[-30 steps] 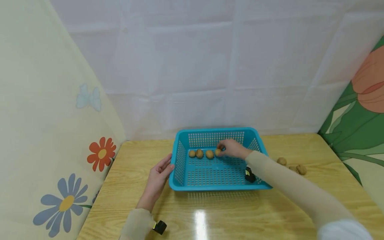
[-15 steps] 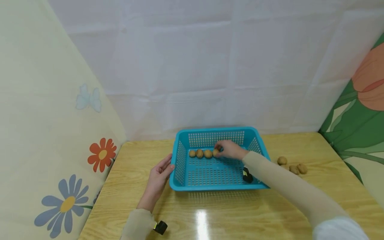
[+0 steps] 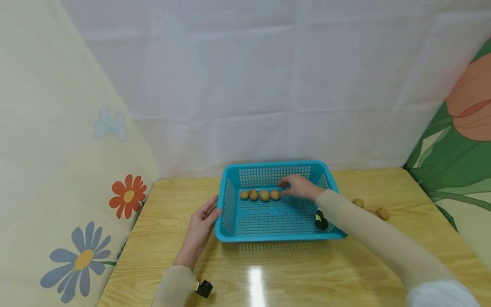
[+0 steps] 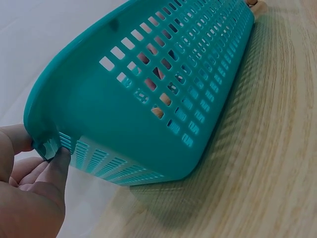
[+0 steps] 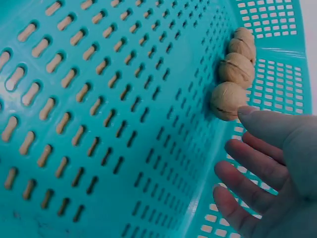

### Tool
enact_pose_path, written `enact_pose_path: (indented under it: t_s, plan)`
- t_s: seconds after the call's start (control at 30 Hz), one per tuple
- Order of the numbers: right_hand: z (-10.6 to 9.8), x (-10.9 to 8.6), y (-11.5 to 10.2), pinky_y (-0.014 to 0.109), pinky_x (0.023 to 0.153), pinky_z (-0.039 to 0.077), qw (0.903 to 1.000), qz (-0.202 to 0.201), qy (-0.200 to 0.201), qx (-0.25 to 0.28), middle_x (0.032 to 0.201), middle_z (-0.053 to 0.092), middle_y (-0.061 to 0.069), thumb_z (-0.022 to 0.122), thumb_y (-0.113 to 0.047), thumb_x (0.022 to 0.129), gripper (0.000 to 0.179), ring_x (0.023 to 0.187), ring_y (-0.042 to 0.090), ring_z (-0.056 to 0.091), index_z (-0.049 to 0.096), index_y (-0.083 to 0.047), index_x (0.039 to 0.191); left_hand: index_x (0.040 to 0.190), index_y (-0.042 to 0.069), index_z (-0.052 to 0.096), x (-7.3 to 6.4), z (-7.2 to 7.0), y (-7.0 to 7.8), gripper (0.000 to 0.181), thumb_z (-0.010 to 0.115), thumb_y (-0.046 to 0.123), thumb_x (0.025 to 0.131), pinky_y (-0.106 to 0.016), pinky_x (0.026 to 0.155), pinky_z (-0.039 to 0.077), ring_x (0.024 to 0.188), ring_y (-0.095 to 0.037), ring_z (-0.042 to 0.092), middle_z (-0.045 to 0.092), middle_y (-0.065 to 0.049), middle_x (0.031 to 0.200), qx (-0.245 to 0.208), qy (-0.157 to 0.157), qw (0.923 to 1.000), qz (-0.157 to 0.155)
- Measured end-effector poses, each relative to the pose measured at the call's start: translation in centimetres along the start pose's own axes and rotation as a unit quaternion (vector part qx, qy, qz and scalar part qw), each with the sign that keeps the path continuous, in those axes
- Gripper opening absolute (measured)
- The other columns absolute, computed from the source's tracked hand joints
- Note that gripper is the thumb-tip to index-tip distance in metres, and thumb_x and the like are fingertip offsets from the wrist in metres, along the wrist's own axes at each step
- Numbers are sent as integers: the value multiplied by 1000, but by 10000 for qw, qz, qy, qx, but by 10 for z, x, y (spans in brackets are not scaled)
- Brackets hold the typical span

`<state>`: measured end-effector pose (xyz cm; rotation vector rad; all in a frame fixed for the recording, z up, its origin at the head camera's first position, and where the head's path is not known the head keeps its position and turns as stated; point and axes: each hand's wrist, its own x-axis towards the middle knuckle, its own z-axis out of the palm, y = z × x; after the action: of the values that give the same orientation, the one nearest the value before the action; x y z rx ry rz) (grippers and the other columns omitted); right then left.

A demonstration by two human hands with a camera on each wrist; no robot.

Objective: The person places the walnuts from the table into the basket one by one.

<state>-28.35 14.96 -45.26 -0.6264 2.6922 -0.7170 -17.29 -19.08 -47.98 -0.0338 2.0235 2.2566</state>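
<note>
A blue plastic basket (image 3: 281, 237) with perforated walls stands on the wooden table. Inside, several walnuts (image 3: 264, 195) form a row along its far wall. My left hand (image 3: 201, 219) grips the basket's left end; in the left wrist view its thumb and fingers (image 4: 60, 166) pinch the rim from both sides. Reaching over the basket, my right hand (image 3: 301, 187) is just right of the row's last walnut (image 5: 229, 100). In the right wrist view its fingers are spread and hold nothing, with the thumb tip right at that walnut.
Outside the basket, to its right, loose walnuts (image 3: 382, 213) lie on the table (image 3: 299, 277), partly behind the right forearm. A white cloth backdrop (image 3: 230, 85) rises behind the basket. Flower-printed panels (image 3: 76, 170) border both sides.
The right hand has pushed the last walnut leftward against the others, closing gaps in the row. Its fingers have since let go and drawn slightly right. The left hand keeps its place on the basket.
</note>
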Motion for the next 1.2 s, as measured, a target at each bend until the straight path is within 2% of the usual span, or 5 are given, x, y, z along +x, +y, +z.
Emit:
enact_pose_path:
  t_s: [0.3,0.6,0.87,1.03,1.2]
  plan:
    - [10,6,-3,43,92,60,9999,101,22,-99,119,74,12,74,-20,99,31,111,29,69,72,-4,125,158,5,43,-2,0,3,53,59,12,108,-23,102,53,124,-2,61,49,-16,157,-1,9,10000,-15]
    - [-4,-3,0,45,96,58,9998,60,-18,213,128,71,14,71,-20,101,40,117,31,67,66,0,136,158,6,44,-1,0,2,53,59,12,107,-23,102,54,123,-2,62,49,-16,158,-12,4,10000,10]
    - [-40,-31,1,46,94,59,9986,-321,319,271,124,73,14,71,-19,101,39,114,31,69,66,0,134,158,5,43,0,0,4,54,60,13,107,-22,101,54,123,-2,62,49,-17,157,64,-26,10000,28]
    - [-58,-56,9,46,88,61,9964,-578,591,166,115,75,14,72,-15,100,33,106,31,71,69,0,128,158,5,43,1,1,6,55,60,13,107,-22,101,53,126,-5,60,48,-18,158,132,-26,9999,71]
    - [-70,-86,18,47,87,60,9954,-650,654,242,115,74,14,71,-14,100,33,105,30,70,67,2,129,158,5,43,-1,1,5,54,59,12,107,-22,102,53,125,-3,60,48,-18,158,89,-20,10000,19]
